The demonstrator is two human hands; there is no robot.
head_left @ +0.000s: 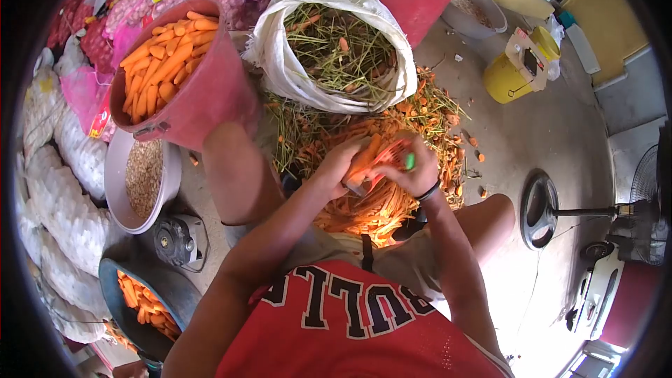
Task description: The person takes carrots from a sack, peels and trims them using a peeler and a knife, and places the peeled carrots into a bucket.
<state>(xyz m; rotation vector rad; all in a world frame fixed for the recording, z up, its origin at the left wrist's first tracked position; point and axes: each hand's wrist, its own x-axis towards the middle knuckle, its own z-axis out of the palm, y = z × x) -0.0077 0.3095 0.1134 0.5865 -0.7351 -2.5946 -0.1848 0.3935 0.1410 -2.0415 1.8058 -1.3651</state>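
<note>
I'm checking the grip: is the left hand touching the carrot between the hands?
Touching. The head view shows the left hand holding the carrot, directly against its side.

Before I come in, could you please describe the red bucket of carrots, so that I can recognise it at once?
Look for the open white sack of stems. Just left of it in the view stands a red bucket heaped with carrots. The other red bucket shows no carrots; the dark blue bucket holds carrots but is not red.
</note>
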